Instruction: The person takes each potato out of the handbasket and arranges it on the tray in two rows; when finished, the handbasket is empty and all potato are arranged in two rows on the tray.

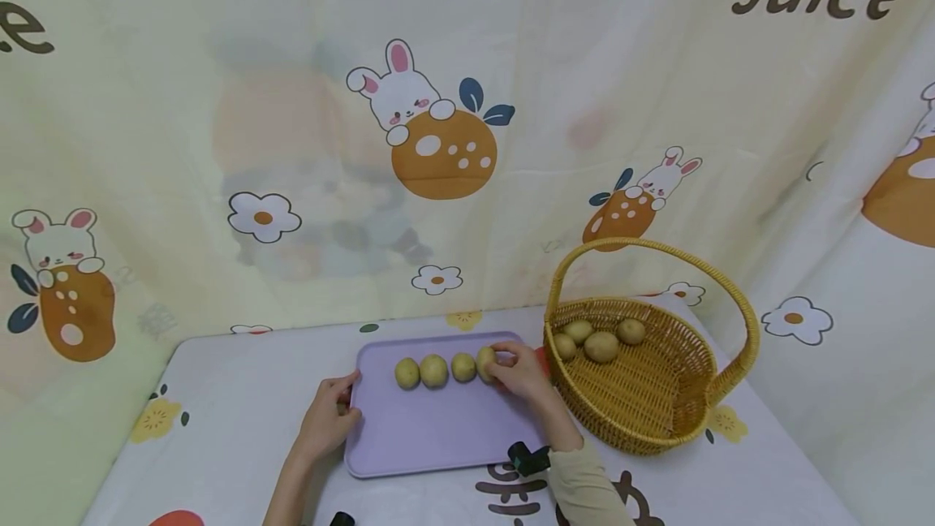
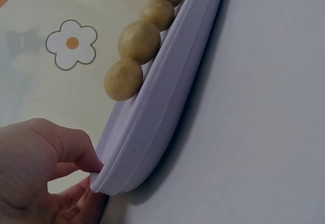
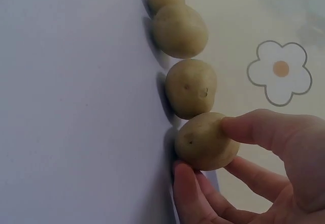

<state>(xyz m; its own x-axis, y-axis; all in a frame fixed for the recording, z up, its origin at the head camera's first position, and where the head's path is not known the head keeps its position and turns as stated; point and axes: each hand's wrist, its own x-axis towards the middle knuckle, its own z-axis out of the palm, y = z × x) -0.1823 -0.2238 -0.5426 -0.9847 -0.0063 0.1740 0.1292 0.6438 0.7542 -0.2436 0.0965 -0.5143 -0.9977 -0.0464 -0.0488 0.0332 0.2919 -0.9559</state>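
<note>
On a shallow purple tray [image 1: 431,437], several potatoes stand in a row along its far half. My right hand [image 1: 522,372] holds the rightmost potato [image 3: 203,142] between thumb and fingers, close over the tray at the row's end. Beside it sits another potato [image 3: 190,88], and two more follow farther left, the leftmost potato [image 1: 407,373] among them. My left hand [image 1: 329,416] grips the tray's left edge; in the left wrist view the thumb lies over the rim [image 2: 99,176] and the fingers are below it.
To the tray's right stands a yellow wicker basket [image 1: 635,437] with a tall arched handle [image 1: 657,246]. Several potatoes [image 1: 601,347] lie in its far left part. A printed cloth covers the table [image 1: 241,396], and a printed curtain [image 1: 307,128] hangs behind.
</note>
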